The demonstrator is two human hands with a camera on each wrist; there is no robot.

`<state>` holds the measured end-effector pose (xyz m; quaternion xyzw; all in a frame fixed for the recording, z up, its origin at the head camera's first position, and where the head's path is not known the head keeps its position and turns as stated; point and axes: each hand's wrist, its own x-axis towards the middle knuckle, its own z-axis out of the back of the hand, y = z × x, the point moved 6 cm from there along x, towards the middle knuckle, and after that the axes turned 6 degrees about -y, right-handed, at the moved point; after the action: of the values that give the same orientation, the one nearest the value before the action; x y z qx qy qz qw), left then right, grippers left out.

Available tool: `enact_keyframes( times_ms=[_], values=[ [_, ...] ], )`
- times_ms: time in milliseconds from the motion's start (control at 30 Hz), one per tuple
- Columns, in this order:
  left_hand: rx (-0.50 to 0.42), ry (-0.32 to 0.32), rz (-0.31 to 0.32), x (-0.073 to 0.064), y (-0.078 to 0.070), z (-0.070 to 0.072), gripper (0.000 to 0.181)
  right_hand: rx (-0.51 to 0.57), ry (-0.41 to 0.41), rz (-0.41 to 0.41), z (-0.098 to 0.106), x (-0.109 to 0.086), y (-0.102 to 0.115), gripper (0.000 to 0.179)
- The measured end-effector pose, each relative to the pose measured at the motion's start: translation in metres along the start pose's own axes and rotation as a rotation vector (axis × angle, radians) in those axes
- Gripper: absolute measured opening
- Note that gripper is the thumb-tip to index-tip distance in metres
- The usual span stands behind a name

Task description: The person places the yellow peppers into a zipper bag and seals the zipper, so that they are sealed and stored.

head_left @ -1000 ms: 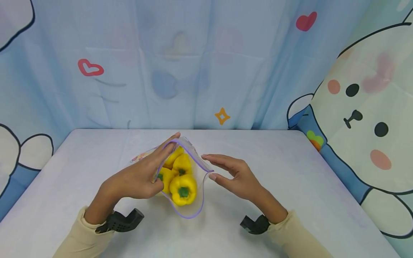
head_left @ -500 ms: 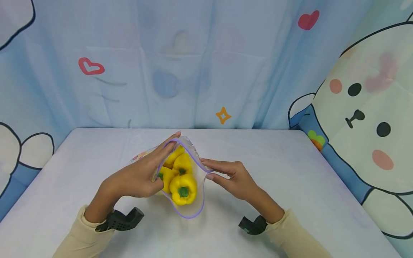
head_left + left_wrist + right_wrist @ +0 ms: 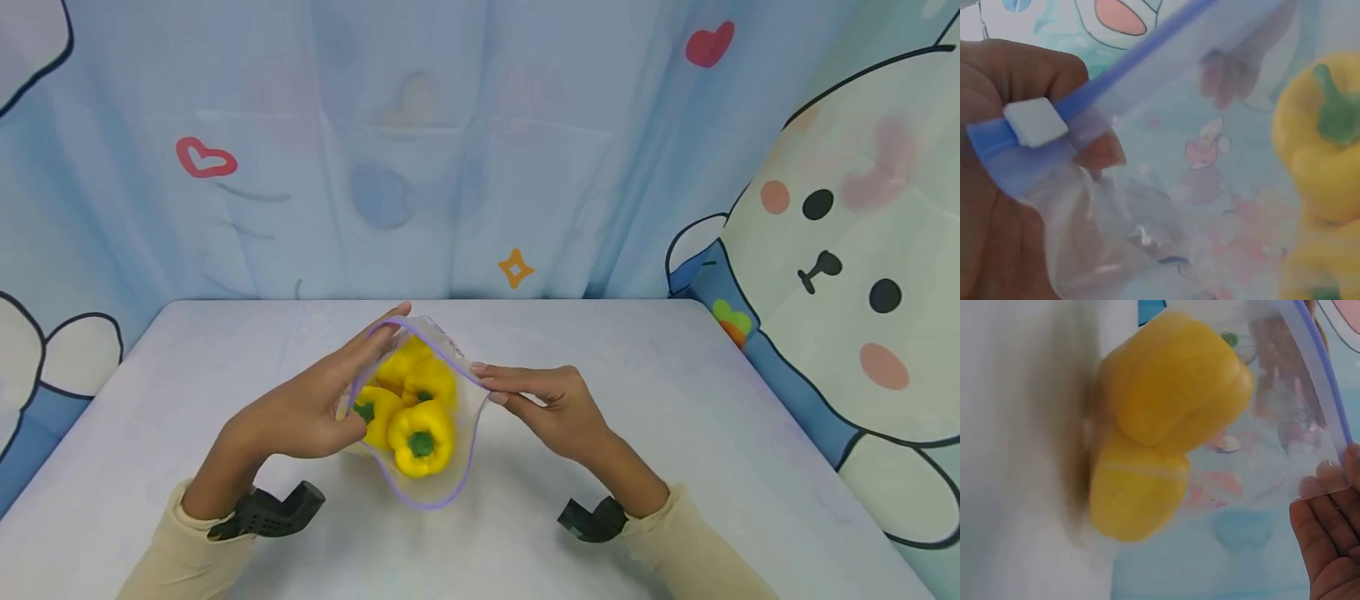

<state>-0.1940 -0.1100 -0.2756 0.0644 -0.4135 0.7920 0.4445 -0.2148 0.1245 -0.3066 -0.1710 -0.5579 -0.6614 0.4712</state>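
Note:
A clear zip bag (image 3: 431, 505) with a purple closure strip stands with its mouth agape toward me. Inside it sit several yellow bell peppers (image 3: 422, 439) with green stems. My left hand (image 3: 307, 408) grips the left side of the mouth, thumb at the near edge and fingers stretched along the far side. The left wrist view shows a white slider (image 3: 1036, 122) on the purple strip, right beside that hand. At the opposite corner of the mouth, my right hand (image 3: 558, 412) pinches the strip between thumb and fingers. Cartoon prints (image 3: 1204, 153) show through the film.
The bag is on a white-covered table (image 3: 645, 358). Behind hangs a light blue curtain (image 3: 435, 200) with cartoon figures. Black wrist cameras sit on both forearms, below cream sleeves (image 3: 690, 546).
My right hand has come in from just off the bag's right corner and now pinches it. The left hand and its edge of the mouth have shifted slightly left, widening the mouth.

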Motion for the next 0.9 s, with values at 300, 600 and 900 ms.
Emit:
enact_keyframes(
  times_ms=[300,600,900],
  values=[
    [-0.254,0.032,-0.056,-0.004,-0.015,0.007,0.094,-0.001,-0.126,0.172,0.015,0.013,0.041,0.022],
    [-0.283,0.065,-0.059,-0.004,-0.018,0.002,0.098,-0.067,-0.207,0.188,0.02,0.015,0.056,0.022],
    [-0.153,0.163,0.02,-0.007,-0.02,-0.005,0.121,-0.123,-0.24,0.136,0.023,0.015,0.056,0.023]
  ],
)
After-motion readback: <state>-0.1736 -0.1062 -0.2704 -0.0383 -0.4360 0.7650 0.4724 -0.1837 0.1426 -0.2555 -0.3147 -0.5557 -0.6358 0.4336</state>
